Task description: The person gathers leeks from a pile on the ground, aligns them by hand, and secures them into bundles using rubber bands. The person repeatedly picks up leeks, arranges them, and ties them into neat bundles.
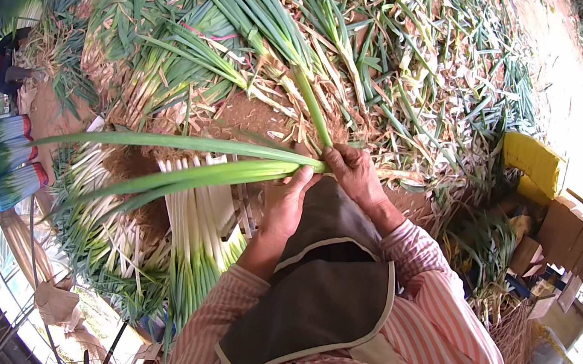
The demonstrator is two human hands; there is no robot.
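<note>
A green onion stalk with long green leaves (202,168) stretches leftward from my two hands, above a dark apron (325,296). My left hand (288,204) grips the base of those leaves, thumb on top. My right hand (353,172) closes around the stalk just beside it, where one green outer leaf (312,106) bends away up the view. A pale stem end (401,175) shows past my right hand. Below and left of my hands, cleaned green onions with white stems (196,207) lie in a thick bundle.
Heaps of untrimmed green onions (140,15) and peeled leaves (429,72) cover the ground ahead. More white-stemmed onions (95,191) lie at the left, near packed bundles (14,161). A yellow object (533,163) and cardboard pieces (574,235) stand at the right. Another person (1,62) is at the far left.
</note>
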